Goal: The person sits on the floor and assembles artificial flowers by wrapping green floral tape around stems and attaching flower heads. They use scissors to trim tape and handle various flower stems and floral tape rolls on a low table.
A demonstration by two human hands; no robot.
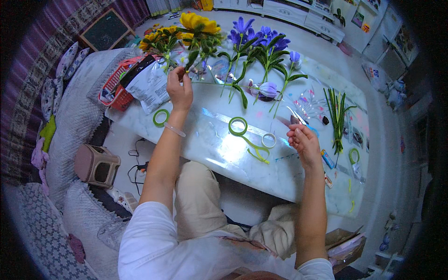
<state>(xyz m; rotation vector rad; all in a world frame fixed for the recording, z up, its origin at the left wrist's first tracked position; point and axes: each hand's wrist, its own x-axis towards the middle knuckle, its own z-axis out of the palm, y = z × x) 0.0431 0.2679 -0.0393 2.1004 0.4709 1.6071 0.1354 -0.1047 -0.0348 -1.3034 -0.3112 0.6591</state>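
Note:
My left hand has thumb and fingers pinched at the end of a thin green flower stem. The stem runs right towards a pale purple pipe-cleaner flower with dark green leaves. Another dark leaf rises just above the left fingertips. My right hand is over the table's right half, fingers curled together. It overlaps scissors with blue handles; whether it holds anything thin is unclear. Between the hands lie a green floral tape roll and a pale ring.
Yellow flowers and purple flowers lie along the marble-look table's far side. At left are a red basket, a white pouch and another tape roll. Green stems and a glue tube lie right.

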